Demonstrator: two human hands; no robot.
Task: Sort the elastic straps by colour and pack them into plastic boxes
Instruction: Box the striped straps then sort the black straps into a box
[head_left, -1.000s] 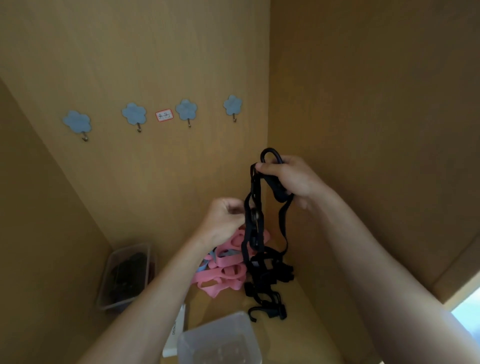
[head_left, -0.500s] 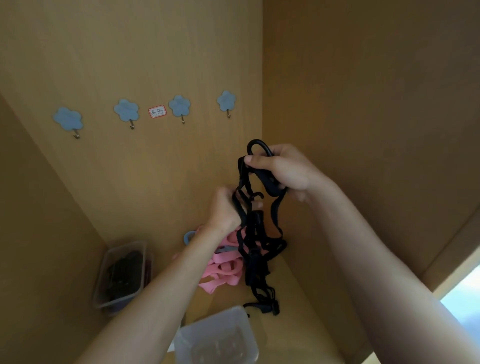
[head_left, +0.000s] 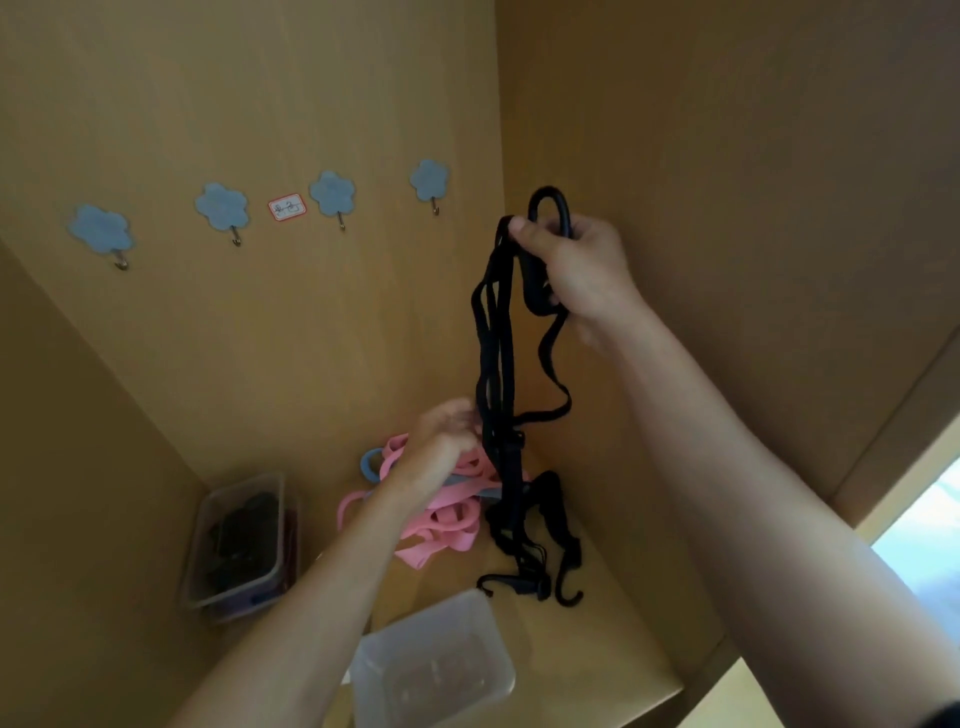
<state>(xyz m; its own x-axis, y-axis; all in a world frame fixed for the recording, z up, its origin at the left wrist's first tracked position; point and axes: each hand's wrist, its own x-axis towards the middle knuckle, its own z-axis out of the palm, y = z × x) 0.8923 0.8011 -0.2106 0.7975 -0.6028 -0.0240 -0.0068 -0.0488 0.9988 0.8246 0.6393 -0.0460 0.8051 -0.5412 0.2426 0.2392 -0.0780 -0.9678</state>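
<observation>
- The black straps hang upright above the far side of the clear box, with their hooked ends trailing on the shelf just beyond it.
- The right hand, high above the box, grips their top loop with curled fingers.
- The left hand, nearer the box, meets the mid-strands; I cannot tell whether its fingers pinch them.

The black straps hang in a long bunch from the right hand, in the upper middle of the frame. Their ends, with hooks, lie in a heap low in the middle. The pink straps lie tangled just left of that heap, with a blue loop poking out. A clear box sits at the bottom middle. A second box, lower left, holds dark things.
</observation>
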